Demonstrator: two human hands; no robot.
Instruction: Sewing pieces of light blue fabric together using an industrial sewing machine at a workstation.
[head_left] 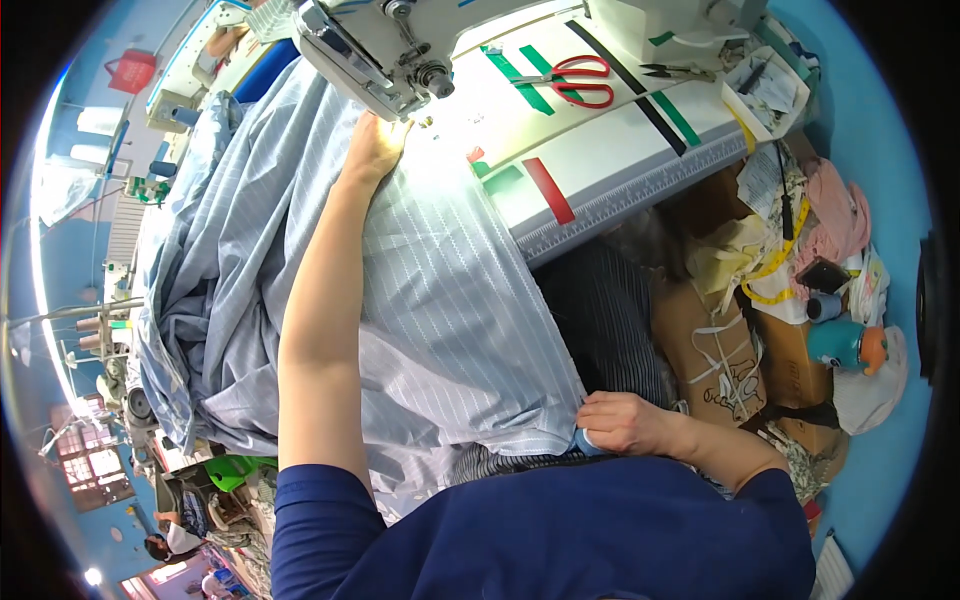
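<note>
A large light-blue fabric with white stripes [440, 290] spreads from the sewing machine [375, 60] down over my lap. My left hand [374, 152] rests on the fabric close beside the needle area. Its fingers are partly covered by the machine head and washed out by the lamp, so their grip is unclear. Low on the right, my right hand [625, 422] pinches the fabric's edge between closed fingers. A small blue roll or folded bit shows under that hand; I cannot make out which.
Red-handled scissors [580, 82] lie on the white machine table [510, 205], which bears green, black and red tape strips and a ruler edge. Right of it are dark snips [680, 72], a cardboard box [715, 350], a teal bottle [838, 345] and cloth scraps. Another person [170, 532] sits far left.
</note>
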